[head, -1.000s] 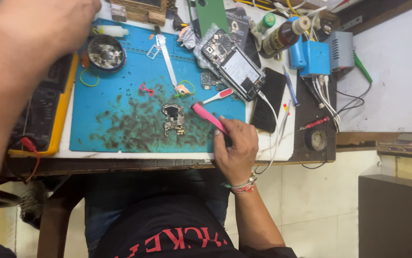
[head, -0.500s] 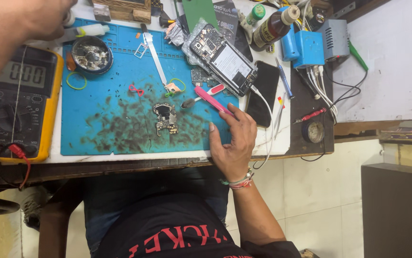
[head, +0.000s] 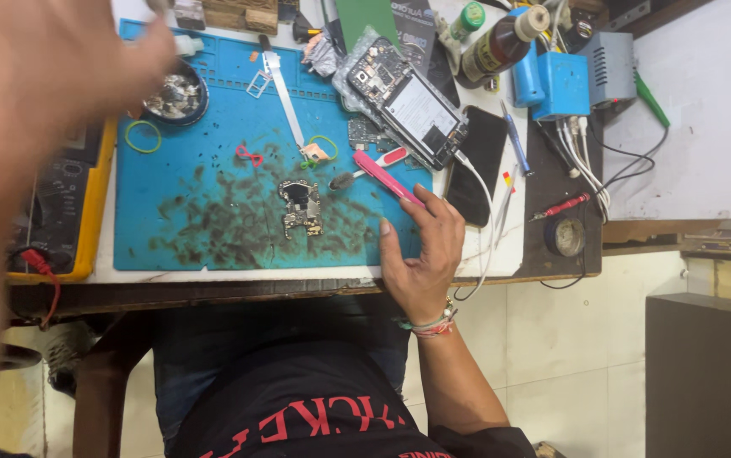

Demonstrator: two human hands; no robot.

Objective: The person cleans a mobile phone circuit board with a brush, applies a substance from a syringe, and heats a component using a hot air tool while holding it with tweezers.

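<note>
A small bare circuit board (head: 300, 208) lies in the middle of a stained blue work mat (head: 212, 136). My right hand (head: 420, 254) rests at the mat's near right corner with its fingers spread; the fingertips touch the near end of a pink-handled tool (head: 386, 176) that lies flat. Beside that tool is a small brush (head: 347, 178). My left hand (head: 102, 59) is a large blur close to the camera at the upper left, above a round tin (head: 177, 95). Whether it holds anything is not visible.
An opened phone (head: 403, 102) and a black phone (head: 476, 165) lie right of the mat. A yellow meter (head: 72, 212) sits at the left, partly hidden by my arm. A brown bottle (head: 501, 47), a blue box (head: 562, 83), a grey unit (head: 611, 59) and cables crowd the far right.
My right hand has loosened from its grip on the pink tool and now lies spread on the mat. My left arm has swung nearer the camera and covers most of the meter.
</note>
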